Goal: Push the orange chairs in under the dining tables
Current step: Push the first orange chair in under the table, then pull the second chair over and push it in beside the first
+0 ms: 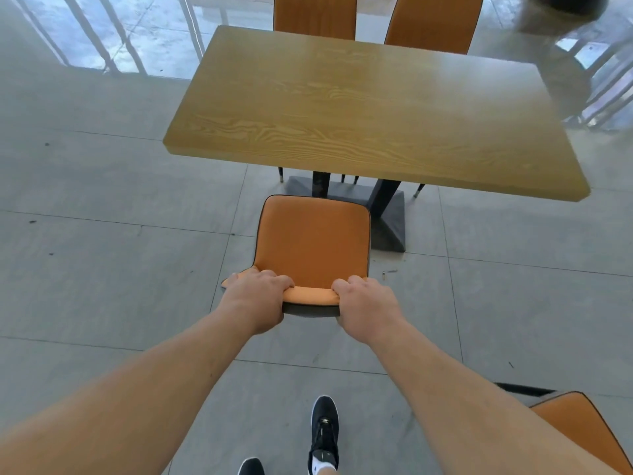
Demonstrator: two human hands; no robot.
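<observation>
Both hands clamp the top edge of an orange chair's backrest (310,295): the left grip (257,298) closed around its left corner, the right grip (364,306) closed around its right end. Just beyond the grips, the chair's seat (313,240) faces the wooden surface (370,108), its front edge not yet under it. Two more orange chairs (373,20) stand on the far side, another (582,430) behind the right grip.
</observation>
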